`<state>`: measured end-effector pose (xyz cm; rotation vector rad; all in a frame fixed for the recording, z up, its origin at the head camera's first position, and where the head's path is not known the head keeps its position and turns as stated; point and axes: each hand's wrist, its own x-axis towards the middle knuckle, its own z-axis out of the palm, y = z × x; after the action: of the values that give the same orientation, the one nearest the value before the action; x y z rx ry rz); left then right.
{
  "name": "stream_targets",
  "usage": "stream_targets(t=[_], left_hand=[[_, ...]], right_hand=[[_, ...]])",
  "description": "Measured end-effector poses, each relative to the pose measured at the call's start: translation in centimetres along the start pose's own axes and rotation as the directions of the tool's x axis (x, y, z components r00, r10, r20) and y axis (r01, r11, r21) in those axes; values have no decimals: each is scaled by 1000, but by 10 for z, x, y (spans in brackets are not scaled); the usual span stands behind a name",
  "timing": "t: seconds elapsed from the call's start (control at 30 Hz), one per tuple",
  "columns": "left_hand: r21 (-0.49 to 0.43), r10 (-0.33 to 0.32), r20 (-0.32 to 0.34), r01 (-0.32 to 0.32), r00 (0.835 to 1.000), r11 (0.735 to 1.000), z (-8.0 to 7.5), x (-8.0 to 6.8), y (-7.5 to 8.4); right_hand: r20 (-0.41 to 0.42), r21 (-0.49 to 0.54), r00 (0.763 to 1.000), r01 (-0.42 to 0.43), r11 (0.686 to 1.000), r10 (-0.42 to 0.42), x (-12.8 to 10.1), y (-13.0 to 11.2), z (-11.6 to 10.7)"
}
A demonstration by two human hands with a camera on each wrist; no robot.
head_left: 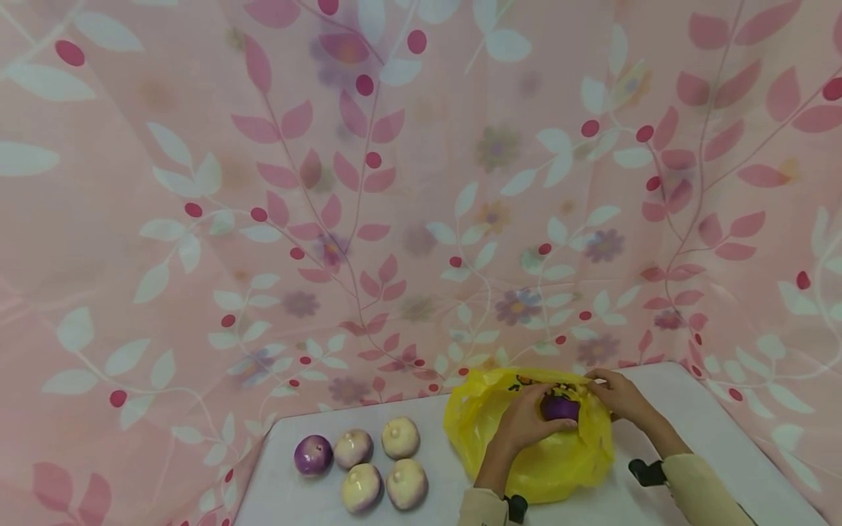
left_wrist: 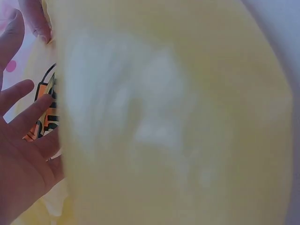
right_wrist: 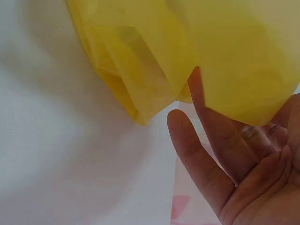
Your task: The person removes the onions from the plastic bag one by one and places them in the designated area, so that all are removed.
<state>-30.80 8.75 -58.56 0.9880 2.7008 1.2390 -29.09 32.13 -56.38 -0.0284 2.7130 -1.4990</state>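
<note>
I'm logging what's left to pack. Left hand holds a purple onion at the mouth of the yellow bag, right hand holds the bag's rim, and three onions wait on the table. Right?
Not quite: five onions wait on the table, not three, as the head view shows. The rest holds: the left hand holds the purple onion at the yellow bag mouth, and the right hand holds its rim.

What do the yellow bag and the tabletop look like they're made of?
The yellow bag looks like thin glossy plastic film: it crumples, folds and lets light through in the right wrist view. The white tabletop looks smooth and matte, possibly laminate or a cloth cover; the pictures leave that open.
</note>
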Motion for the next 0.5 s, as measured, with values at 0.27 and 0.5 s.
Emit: stream_targets(t=[0.27, 0.5], left_hand=[[-34, -67, 7, 68, 998, 997, 0, -3, -3], [-15, -110, 13, 110, 994, 994, -2, -3, -3]], right_hand=[[7, 40, 998, -69, 997, 69, -1, 2, 4], [9, 63, 991, -134, 989, 133, 0, 10, 10]])
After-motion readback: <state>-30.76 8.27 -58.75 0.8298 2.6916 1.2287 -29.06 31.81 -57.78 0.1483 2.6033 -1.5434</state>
